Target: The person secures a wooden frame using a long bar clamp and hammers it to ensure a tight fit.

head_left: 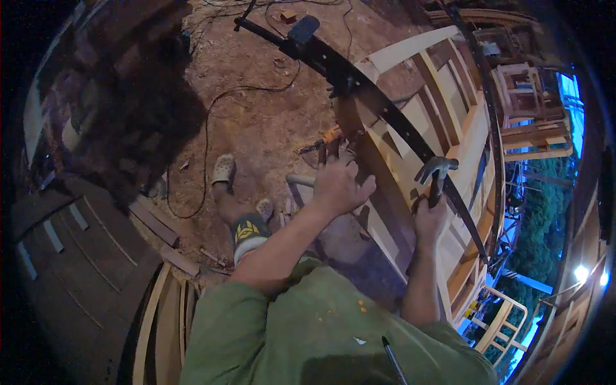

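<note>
My right hand (431, 221) is closed around the handle of a claw hammer (438, 168), its head pointing up and away from me. Beneath the hammer, a long dark bar clamp (378, 102) runs diagonally across a wooden frame (468, 144) of pale slats and panels. My left hand (339, 186) reaches forward with fingers apart and nothing visible in it. It is beside a dark brown board (378, 173) on the frame's near side; whether the fingertips touch the board I cannot tell. Beyond those fingertips, an orange power tool (330, 135) lies low down, partly hidden.
A black cable (206, 128) winds over the dusty reddish floor (256, 122). Dark boards (70, 256) are stacked at the left, with loose wood strips (154, 221) beside them. Chair-like wooden frames (523, 102) stand far right. A lamp (581, 274) shines at the right.
</note>
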### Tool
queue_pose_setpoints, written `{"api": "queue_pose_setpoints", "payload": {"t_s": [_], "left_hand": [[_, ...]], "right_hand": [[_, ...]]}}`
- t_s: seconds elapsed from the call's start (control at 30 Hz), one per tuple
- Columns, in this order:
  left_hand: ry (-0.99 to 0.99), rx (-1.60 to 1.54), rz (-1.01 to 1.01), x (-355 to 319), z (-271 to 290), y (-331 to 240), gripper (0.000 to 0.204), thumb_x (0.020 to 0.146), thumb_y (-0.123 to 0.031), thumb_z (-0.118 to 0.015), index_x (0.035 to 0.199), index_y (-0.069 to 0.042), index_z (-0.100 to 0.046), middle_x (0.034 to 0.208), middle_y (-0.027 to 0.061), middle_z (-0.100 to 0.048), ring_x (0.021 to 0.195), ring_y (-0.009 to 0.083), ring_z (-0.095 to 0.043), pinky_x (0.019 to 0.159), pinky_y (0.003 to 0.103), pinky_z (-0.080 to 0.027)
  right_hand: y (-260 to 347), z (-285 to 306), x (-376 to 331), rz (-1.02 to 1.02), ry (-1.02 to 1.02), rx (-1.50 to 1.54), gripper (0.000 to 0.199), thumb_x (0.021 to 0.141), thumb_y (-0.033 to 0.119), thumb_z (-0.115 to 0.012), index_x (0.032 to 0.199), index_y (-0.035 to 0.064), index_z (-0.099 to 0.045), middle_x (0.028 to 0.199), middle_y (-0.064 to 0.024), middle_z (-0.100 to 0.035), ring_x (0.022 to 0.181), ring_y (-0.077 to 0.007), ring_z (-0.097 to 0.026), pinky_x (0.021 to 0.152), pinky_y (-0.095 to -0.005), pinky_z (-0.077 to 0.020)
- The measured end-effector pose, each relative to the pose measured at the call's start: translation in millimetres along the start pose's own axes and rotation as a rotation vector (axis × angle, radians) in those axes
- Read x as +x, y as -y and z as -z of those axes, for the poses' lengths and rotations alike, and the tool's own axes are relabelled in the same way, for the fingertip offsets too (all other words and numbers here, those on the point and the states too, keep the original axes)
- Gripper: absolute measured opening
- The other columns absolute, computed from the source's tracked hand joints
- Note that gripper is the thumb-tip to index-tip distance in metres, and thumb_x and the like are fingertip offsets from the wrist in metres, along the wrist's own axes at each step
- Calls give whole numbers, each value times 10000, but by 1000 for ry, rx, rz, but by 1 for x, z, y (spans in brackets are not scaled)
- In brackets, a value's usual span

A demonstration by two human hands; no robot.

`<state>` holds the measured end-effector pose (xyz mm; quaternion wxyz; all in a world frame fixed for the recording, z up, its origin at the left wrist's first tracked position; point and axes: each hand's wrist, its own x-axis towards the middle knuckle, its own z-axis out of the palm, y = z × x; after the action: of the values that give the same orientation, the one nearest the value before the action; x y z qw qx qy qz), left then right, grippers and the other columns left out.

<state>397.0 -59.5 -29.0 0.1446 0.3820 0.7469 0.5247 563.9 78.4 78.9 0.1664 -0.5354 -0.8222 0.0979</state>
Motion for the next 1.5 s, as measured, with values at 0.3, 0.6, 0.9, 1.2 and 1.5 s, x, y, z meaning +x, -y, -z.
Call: {"api": "queue_pose_setpoints", "payload": {"t_s": [0.3, 0.6, 0.9, 1.2, 1.5], "left_hand": [[233, 176, 263, 0, 14, -20, 753, 846, -660, -463, 1116, 17, -653, 1318, 193, -522, 1190, 372, -517, 1104, 531, -247], [245, -60, 344, 3, 42, -33, 852, 824, -684, -476, 1300, 21, -514, 1344, 264, -478, 1234, 403, -461, 1082, 454, -306], [148, -112, 336, 3, 12, -29, 801, 774, -651, -581, 1132, 65, -614, 1230, 277, -535, 1173, 373, -490, 1038, 434, -345], [86, -262, 294, 18, 16, -38, 713, 776, -563, -641, 1063, 89, -612, 1254, 313, -509, 1174, 429, -484, 1016, 419, -386], [3, -229, -200, 4, 54, -69, 373, 746, -271, -698, 893, 60, -608, 1361, 331, -417, 1082, 462, -542, 893, 463, -476]], "right_hand": [[-8, 0, 4, 13, -32, -94, 220, 765, 127, -603, 947, 4, -589, 803, -199, -660, 767, -356, -656, 720, -448, -489], [-42, -8, 11, -10, -37, -124, 341, 777, 178, -626, 1064, -3, -589, 900, -224, -667, 866, -389, -647, 779, -472, -476], [-13, 0, 3, -24, 24, -141, 325, 802, 206, -613, 1044, -8, -582, 908, -236, -654, 867, -436, -609, 798, -514, -449], [-16, 1, 6, -53, 41, -190, 368, 798, 207, -609, 1095, -7, -568, 986, -246, -645, 931, -449, -580, 853, -504, -426], [11, 12, -2, -112, 41, -175, 320, 788, 165, -589, 1072, 18, -569, 960, -199, -638, 923, -406, -552, 830, -472, -435]]}}
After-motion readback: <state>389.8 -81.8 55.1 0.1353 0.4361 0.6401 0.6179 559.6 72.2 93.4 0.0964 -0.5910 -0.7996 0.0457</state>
